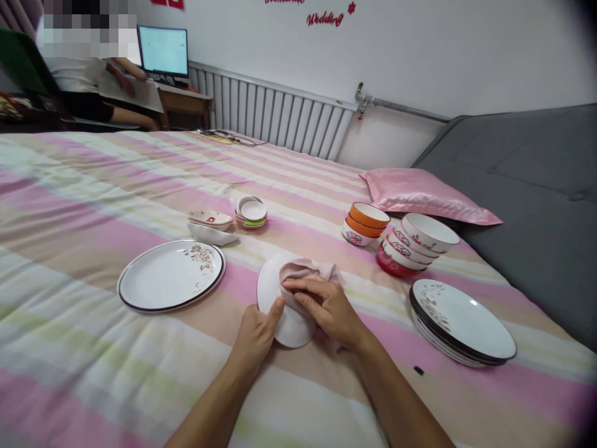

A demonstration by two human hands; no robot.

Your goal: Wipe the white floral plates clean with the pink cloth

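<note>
My left hand [258,333] grips the near edge of a white plate [269,289], thumb on its face, holding it tilted above the striped bedspread. My right hand [326,305] presses a pale pink cloth [305,269] against the plate's face, fingers closed over the cloth. The cloth bunches out above my fingers. Part of the plate is hidden behind my right hand and the cloth.
A large flowered plate [171,275] lies to the left, small white dishes [209,225] and little saucers [252,213] behind it. Orange bowls [366,224], red-patterned bowls [417,244] and a stack of plates [461,320] sit right. A pink pillow [420,193], radiator and a seated person lie beyond.
</note>
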